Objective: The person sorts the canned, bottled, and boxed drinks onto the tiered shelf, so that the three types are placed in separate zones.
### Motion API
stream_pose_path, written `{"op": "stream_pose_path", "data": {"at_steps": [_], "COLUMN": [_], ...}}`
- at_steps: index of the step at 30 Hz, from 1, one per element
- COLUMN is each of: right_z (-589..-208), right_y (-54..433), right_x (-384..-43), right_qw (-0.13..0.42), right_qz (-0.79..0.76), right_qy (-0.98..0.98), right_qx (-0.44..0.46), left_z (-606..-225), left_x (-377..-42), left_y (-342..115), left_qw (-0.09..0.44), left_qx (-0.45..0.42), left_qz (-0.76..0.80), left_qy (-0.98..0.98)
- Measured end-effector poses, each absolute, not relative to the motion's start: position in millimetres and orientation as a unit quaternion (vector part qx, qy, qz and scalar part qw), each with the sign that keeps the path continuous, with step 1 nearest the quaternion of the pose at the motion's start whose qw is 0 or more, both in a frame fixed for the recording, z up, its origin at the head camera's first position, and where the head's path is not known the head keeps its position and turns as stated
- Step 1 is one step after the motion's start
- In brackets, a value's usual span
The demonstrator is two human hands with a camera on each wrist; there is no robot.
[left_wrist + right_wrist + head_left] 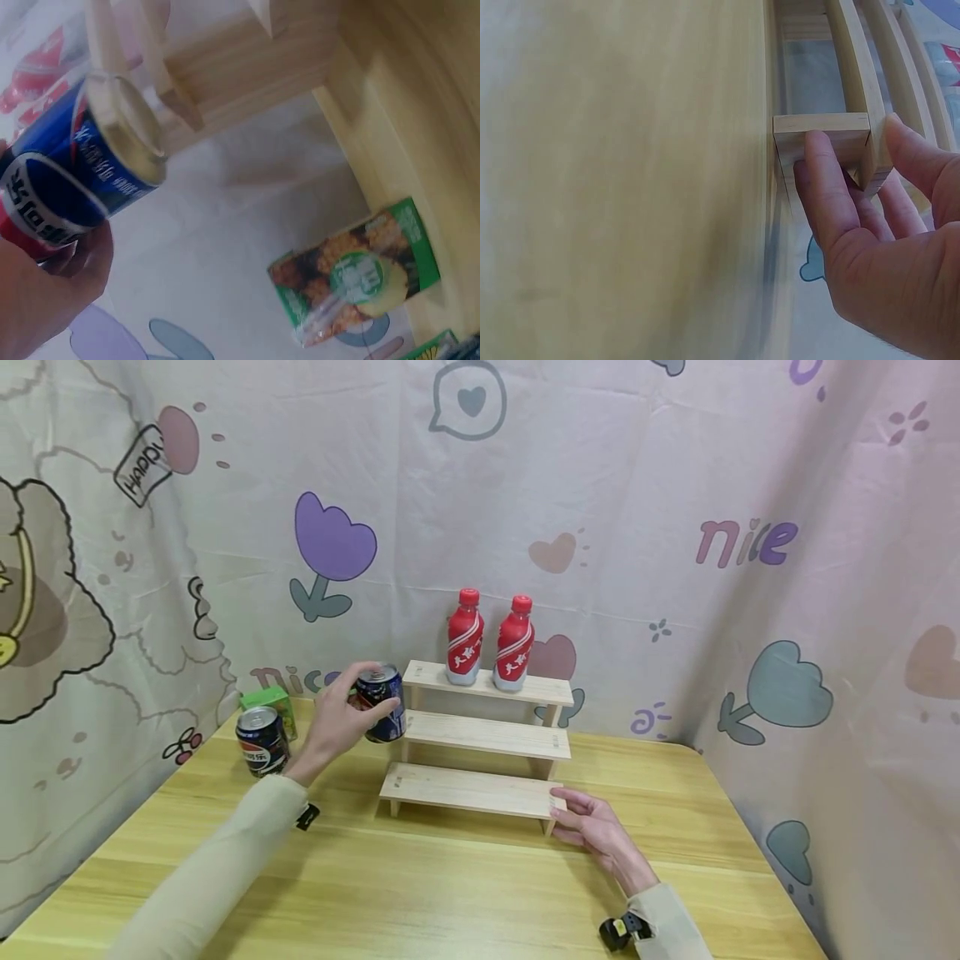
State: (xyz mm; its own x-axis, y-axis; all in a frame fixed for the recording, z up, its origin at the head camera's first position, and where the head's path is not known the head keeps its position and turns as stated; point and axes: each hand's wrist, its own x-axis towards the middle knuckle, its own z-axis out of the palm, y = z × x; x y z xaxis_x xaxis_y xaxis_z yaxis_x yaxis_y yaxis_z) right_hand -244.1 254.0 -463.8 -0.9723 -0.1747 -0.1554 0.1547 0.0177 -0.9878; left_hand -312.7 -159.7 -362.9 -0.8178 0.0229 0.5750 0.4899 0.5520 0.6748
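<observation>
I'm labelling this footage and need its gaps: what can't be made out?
Head: label on the held can, partly covered by the left grip.
Head: part of the green box, behind the standing can.
Left wrist: lower-right green package, cut off by the frame.
Right wrist: far end of the wooden shelf, cut off by the top edge.

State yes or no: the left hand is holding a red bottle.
No, the left hand grips a dark blue can, and both red bottles stand on the top shelf.
</observation>
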Motion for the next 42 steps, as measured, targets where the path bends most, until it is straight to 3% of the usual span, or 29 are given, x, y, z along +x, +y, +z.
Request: {"op": "stream_pose_path", "data": {"at_steps": [6,17,42], "right_z": [-466,-468,-470], "right_y": [254,254,254], "right_x": [-245,-243,-246], "right_qw": [0.116,0.11,0.11], "right_qz": [-0.706,-0.701,-0.698], "right_qy": [0.699,0.704,0.708], "right_qx": [-0.002,0.003,-0.001], "left_z": [-364,-360,-369], "left_x": [-313,-317,-328], "left_y": [-143,-113,-49], "left_qw": [0.268,0.192,0.185], "left_qx": [-0.168,-0.171,-0.235], "left_qz": [-0.475,-0.558,-0.598], "left_qy": [-0.821,-0.789,-0.743]}}
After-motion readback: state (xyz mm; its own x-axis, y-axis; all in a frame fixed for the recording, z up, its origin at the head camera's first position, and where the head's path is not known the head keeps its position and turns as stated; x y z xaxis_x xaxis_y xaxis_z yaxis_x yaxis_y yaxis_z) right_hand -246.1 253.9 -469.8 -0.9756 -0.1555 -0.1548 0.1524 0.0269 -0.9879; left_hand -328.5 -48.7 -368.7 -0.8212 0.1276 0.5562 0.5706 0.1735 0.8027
